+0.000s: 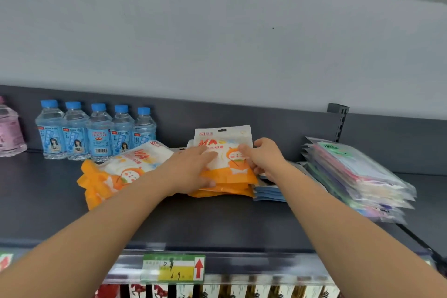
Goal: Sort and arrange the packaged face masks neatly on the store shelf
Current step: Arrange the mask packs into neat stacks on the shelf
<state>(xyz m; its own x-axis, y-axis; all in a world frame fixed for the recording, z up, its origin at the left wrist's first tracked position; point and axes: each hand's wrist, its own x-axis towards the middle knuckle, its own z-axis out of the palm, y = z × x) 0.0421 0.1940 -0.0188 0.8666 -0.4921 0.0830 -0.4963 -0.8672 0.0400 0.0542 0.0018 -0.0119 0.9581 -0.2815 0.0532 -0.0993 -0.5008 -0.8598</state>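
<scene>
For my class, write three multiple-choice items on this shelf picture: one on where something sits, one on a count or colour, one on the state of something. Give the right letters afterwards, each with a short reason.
1. Where does the stack of clear-bagged masks lie on the shelf?
A. left of the water bottles
B. at the right end
C. under the price tag

2. How many blue-capped water bottles stand at the back?
A. three
B. five
C. eight

3. How does the orange-and-white mask pile in the middle stand with the hands?
A. untouched
B. lifted clear of the shelf
C. resting on the shelf with both hands on it

Key:
1 B: it lies right of the right hand, far from the bottles.
2 B: five blue caps show in a row.
3 C: the left hand lies on top and the right hand grips its right edge; the pile sits on the shelf.
</scene>
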